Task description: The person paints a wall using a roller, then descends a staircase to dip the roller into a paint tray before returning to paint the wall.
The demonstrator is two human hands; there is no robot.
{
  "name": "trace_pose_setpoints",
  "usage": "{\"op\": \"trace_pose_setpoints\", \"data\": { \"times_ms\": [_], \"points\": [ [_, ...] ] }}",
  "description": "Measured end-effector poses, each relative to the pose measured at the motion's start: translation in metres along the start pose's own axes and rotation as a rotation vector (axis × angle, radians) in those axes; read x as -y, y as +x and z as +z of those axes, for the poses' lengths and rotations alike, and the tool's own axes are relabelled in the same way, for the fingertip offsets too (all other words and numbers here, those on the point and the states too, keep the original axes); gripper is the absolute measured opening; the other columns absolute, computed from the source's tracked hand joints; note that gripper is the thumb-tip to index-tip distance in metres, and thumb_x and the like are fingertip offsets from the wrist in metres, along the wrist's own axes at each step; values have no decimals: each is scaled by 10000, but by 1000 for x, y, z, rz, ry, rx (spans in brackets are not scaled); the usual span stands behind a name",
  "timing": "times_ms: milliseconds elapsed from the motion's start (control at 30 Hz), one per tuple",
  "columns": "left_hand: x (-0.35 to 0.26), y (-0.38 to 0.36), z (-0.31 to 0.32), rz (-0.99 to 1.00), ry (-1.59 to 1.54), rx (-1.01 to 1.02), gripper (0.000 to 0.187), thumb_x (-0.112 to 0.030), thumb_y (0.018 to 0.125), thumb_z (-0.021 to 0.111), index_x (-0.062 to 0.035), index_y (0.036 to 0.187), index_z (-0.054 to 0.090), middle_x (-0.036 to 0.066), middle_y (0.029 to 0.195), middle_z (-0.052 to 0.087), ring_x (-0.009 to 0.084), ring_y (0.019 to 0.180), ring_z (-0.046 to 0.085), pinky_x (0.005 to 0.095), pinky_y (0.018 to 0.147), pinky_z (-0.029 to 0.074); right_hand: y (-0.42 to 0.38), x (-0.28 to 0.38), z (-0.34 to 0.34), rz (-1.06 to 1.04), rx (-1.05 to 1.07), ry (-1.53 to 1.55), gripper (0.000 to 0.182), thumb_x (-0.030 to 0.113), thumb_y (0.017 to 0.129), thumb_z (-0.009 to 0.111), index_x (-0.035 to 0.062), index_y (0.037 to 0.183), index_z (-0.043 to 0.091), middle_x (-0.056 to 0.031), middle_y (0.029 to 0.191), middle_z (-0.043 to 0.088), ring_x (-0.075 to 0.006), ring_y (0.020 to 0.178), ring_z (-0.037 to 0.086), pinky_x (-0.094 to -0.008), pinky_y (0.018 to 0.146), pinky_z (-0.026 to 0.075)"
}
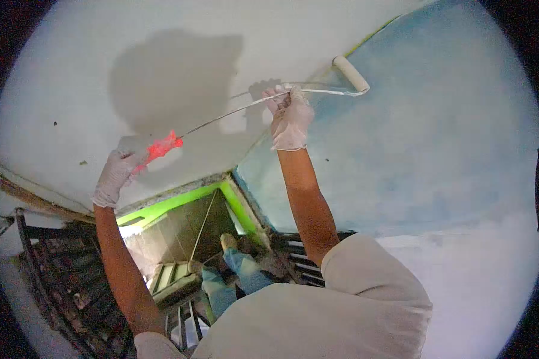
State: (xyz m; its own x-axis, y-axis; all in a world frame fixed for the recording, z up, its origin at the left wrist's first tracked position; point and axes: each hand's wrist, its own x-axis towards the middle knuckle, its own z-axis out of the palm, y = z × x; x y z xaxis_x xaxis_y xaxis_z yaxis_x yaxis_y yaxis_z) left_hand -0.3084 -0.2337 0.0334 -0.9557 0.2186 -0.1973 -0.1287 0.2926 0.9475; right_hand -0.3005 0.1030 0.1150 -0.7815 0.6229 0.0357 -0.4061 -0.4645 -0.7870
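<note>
A paint roller spans the upper middle of the head view, its pale cylinder (pixel 351 74) against the wall near the line between the white and blue paint. My left hand (pixel 118 170), in a thin whitish glove, is closed round the end of the roller's red-orange handle (pixel 161 146). Farther up the long metal rod (pixel 230 113), my right hand (pixel 291 113), gloved too, has its fingers closed on the rod below the cylinder. Both arms are raised and stretched out.
White wall (pixel 60 72) lies left, blue wall (pixel 431 119) right. Below are a bright green frame (pixel 161 206), dark metal railings (pixel 60 239) at left, more dark bars near my right elbow, and my legs on a narrow footing above a lower level.
</note>
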Motion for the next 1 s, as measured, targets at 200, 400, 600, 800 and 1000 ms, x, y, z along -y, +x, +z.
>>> {"op": "trace_pose_setpoints", "data": {
  "times_ms": [200,400,600,800,1000],
  "points": [
    [34,2,-8,88,-82,144,425,-454,800,661,-33,739,657,-2,590,574,44,484,453,221,411,305,-34,19,23,-189,126,-79,218,217,973,464,17,925,537,-114,807,598,-253,729,629,-441,695,581],
    [63,21,27,80,-113,161,354,-385,803,687,-42,716,667,-25,560,545,39,454,427,207,414,312,5,-21,-28,-311,97,-190,192,197,970,464,31,912,541,-87,775,603,-213,692,623,-393,658,568],
    [201,40,37,-23,-243,30,375,-373,795,699,-16,689,659,-31,566,532,61,500,438,248,434,331,-25,-125,-64,-92,-43,-186,179,210,955,498,46,891,535,-76,739,591,-191,676,615,-372,652,559],
    [257,7,29,-224,33,147,417,-409,750,718,-11,647,655,-18,517,508,64,442,423,230,405,309,-46,-206,-145,183,-172,-182,216,229,958,501,25,900,541,-107,736,613,-239,653,646,-364,601,560],
    [256,-10,34,-303,-33,120,377,-373,752,715,-12,658,660,15,533,551,71,447,456,238,408,314,-54,-203,-156,182,-168,-185,228,208,955,500,15,852,563,-102,723,602,-244,646,651,-361,595,556]
  ]
}}
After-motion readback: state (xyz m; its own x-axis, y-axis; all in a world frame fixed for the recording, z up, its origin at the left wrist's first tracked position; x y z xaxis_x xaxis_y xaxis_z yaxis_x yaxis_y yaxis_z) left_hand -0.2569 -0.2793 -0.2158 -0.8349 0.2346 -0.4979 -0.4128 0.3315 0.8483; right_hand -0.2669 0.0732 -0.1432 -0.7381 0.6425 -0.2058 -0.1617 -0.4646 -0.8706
